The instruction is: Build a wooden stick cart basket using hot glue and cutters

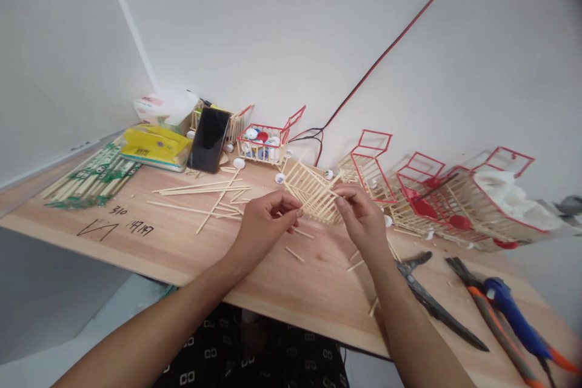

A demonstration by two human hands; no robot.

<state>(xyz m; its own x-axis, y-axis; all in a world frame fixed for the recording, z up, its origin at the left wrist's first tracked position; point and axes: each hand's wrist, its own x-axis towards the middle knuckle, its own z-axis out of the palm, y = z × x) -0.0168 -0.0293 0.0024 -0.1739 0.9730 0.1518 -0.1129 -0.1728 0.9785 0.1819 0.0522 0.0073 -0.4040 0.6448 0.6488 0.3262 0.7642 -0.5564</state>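
Both my hands hold a small basket frame (313, 189) made of thin wooden sticks, lifted just above the wooden table (191, 242). My left hand (264, 224) pinches its lower left edge with thumb and fingers. My right hand (361, 218) grips its right side, fingertips near a stick at the top corner. Short cut stick pieces (294, 254) lie on the table under my hands.
Long loose sticks (204, 189) and packs of chopsticks (95, 173) lie at left, beside a yellow tissue pack (154, 145) and a black phone (209, 138). Finished stick carts with red frames (454, 200) line the wall. Scissors (431, 300) and pliers (504, 309) rest at right.
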